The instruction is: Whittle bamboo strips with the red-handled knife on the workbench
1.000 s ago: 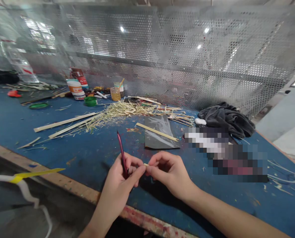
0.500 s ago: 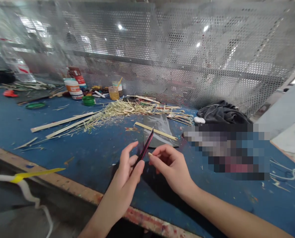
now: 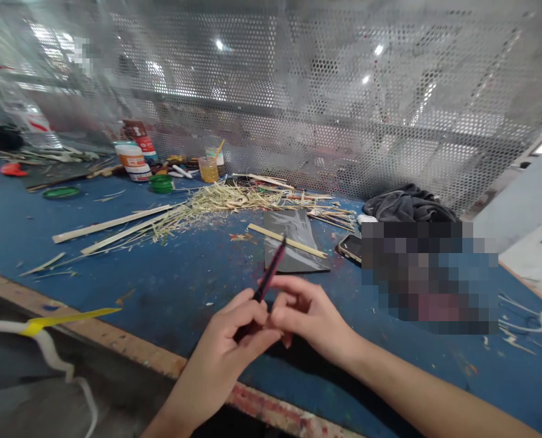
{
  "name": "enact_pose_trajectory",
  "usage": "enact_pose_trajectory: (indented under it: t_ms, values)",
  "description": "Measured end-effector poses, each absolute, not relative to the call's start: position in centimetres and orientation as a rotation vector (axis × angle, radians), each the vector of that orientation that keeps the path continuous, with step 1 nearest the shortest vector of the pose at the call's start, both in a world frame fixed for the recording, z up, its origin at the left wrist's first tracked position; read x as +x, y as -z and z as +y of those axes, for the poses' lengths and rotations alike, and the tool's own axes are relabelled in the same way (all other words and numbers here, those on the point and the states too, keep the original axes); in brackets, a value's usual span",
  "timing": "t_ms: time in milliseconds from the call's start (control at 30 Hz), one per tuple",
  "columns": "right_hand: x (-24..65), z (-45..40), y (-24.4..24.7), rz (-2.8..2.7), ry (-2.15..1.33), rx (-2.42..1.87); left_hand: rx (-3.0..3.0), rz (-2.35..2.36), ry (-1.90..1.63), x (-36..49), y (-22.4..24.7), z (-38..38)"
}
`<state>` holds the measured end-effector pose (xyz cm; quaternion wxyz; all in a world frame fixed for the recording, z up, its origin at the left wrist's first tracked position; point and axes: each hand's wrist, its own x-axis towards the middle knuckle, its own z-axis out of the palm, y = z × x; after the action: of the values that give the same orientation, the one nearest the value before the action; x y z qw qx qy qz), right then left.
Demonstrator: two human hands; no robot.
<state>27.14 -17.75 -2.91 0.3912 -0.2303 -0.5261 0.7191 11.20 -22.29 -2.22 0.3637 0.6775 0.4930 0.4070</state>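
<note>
Our left hand (image 3: 227, 344) curls round a slim tool (image 3: 273, 267) above the table (image 3: 170, 292), its long axis slanting away and rightward, tip pointing forward. Our right hand (image 3: 314, 316) half curls alongside; its grip we cannot tell.

scuffed, matt blue tabletop (image 3: 138, 277) with a paint-stained wooden edge (image 3: 275, 409) at six o'clock

twelve o'clock: grey perforated metal screen (image 3: 298, 103), dully shiny; three o'clock: crumpled dark-grey cloth (image 3: 410, 204), soft, matt; ten o'clock: clear, glossy plastic bottle (image 3: 32, 125); centre: slim pink-and-black pointed tool (image 3: 271, 267), faintly glossy.
</note>
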Motion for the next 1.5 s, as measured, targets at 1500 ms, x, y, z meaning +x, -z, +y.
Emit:
enact_pose_trajectory:
  t_ms: [1500]
  values:
    - [39.8,-15.5,3.6,-2.094,0.080,-1.067,2.278,0.363,-0.314,15.9,0.3,-3.6]
